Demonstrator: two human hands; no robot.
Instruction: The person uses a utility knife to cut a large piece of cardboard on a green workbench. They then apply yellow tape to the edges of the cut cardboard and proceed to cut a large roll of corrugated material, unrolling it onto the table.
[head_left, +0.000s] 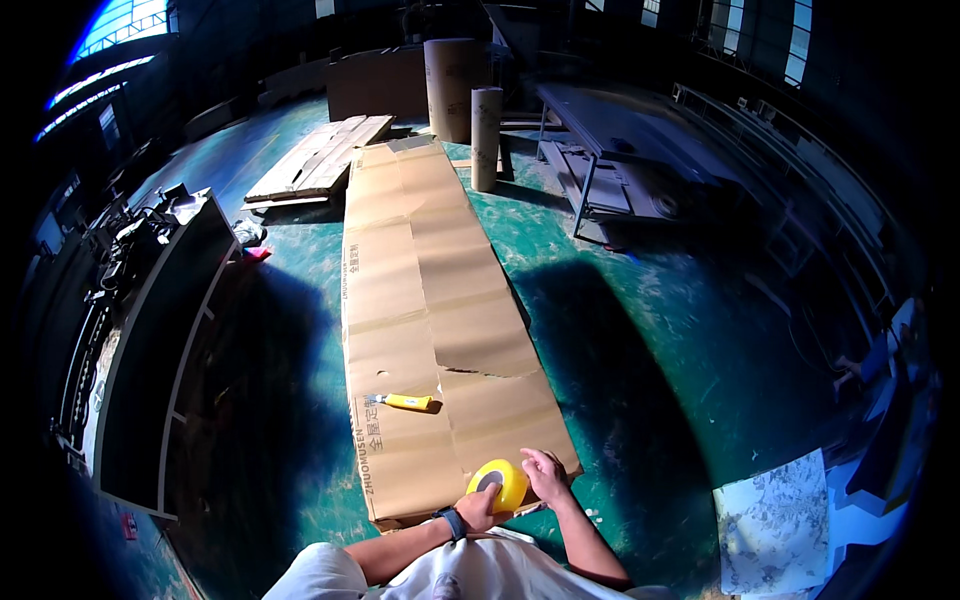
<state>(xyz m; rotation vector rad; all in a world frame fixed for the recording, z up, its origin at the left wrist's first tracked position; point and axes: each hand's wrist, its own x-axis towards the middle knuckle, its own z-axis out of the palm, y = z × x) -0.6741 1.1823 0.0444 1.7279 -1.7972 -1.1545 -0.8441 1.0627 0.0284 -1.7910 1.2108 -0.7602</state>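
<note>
As the left hand [482, 510] clasps the yellow tape roll [513, 484] at six o'clock, a slackening grip could drop it onto the cardboard [388, 300]; whether the right hand [546, 480] pinches anything, one cannot tell.

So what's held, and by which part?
A yellow tape roll, by its lower-left side, in the left grip; whether the right grip holds anything is unclear.
</note>
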